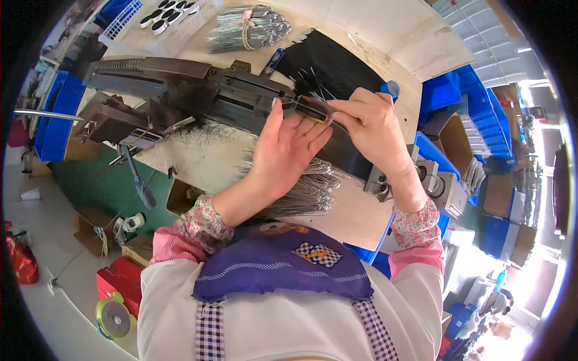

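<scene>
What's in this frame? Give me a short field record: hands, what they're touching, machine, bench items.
left hand: fingers extended, resting against the dark part at the machine's end
right hand: fingertips pinched on the small dark part
machine: dark metal fixture running across the bench, long rail at upper left
wire pieces: loose pile of thin metal wires below the hands
tied bundle: wires bound with cord at the far bench edge
bench: light wooden top
blue bins: stacked on the right
tape roll: yellow-green, on the floor at lower left
</scene>
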Motion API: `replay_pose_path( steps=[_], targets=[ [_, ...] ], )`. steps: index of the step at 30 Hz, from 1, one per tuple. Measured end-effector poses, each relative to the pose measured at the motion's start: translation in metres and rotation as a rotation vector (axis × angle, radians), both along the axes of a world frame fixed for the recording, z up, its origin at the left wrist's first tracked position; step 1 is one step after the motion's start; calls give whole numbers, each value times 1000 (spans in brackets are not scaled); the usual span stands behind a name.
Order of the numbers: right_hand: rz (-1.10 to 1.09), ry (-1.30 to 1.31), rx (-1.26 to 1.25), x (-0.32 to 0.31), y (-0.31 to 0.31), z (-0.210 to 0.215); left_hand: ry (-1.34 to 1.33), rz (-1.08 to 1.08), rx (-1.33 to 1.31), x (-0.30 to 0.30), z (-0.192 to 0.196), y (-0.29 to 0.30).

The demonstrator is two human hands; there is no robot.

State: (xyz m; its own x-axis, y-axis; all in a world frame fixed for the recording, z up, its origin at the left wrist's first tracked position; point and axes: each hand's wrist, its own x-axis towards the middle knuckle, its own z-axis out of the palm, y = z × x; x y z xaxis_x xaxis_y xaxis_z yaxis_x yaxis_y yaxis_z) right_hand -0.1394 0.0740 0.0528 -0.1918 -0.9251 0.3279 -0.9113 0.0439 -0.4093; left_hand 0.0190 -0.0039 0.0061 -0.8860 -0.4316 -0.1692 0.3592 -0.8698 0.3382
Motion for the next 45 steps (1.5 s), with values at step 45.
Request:
replay_pose_path(
  steps=[45],
  targets=[
    [-66, 355, 76, 47, 0, 11, -22, 34, -27, 3, 1, -10]
  ],
)
